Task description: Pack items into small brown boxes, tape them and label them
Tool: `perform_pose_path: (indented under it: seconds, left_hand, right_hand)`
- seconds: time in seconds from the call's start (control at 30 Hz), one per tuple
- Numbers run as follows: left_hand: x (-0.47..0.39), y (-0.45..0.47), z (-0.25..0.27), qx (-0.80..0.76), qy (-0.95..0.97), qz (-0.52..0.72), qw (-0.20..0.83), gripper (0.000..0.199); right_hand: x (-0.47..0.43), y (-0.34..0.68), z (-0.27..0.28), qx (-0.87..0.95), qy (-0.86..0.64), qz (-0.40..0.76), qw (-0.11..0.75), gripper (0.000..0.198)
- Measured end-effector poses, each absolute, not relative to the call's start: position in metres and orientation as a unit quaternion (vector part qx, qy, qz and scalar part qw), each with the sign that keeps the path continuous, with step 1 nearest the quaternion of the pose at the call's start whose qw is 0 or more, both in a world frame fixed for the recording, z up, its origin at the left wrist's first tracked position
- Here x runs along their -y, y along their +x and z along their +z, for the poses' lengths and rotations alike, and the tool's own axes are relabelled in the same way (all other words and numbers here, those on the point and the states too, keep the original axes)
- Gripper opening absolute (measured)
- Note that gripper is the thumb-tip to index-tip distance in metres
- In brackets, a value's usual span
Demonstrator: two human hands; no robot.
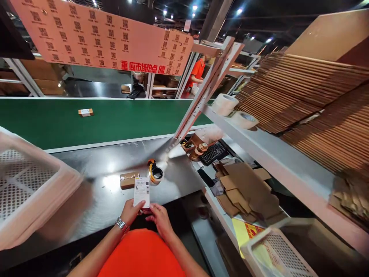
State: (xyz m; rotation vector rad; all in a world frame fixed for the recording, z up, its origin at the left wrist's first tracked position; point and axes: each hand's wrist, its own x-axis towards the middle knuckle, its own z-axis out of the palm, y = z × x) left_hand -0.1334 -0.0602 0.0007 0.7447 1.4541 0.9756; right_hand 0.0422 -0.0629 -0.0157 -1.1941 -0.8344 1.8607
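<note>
A white printed shipping label [141, 193] is held upright in front of my body, over the near edge of the metal bench. My left hand [132, 211], with a metal watch on the wrist, grips its lower part, thumb on the printed face. At the label's bottom right corner, my right hand [160, 218] has its thumb and forefinger closed on the edge; the other fingers are curled. Just behind the label lies a small brown cardboard box [127, 181], partly covered by it. A tape dispenser [156, 173] with a roll rests to the right of the box.
A white plastic basket [62, 181] stands at the left of the bench [100, 207]. Behind runs a green conveyor belt [129, 119] carrying a small parcel [85, 112]. On the right, a shelf [276, 161] bears tape rolls [225, 104] and stacked flat cardboard [288, 92]. A co-worker [197, 73] stands beyond.
</note>
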Motion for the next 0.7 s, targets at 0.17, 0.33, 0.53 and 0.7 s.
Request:
perform_pose_path:
  seconds: [0.17,0.33,0.53,0.7]
  left_hand:
    - [0.063,-0.069,-0.002,-0.620,0.312,0.429,0.578,0.060]
    - [0.068,-0.012,-0.004,-0.634,0.318,0.410,0.573,0.052]
    - [0.078,0.042,-0.012,-0.643,0.308,0.407,0.570,0.052]
    - [0.080,0.076,-0.019,-0.643,0.296,0.406,0.578,0.056]
  right_hand:
    - [0.073,0.105,-0.010,0.306,-0.477,0.719,0.402,0.061]
    - [0.082,0.158,-0.015,0.287,-0.478,0.721,0.411,0.060]
    - [0.085,0.212,-0.030,0.291,-0.482,0.725,0.397,0.070]
    - [0.084,0.249,-0.033,0.295,-0.482,0.728,0.387,0.073]
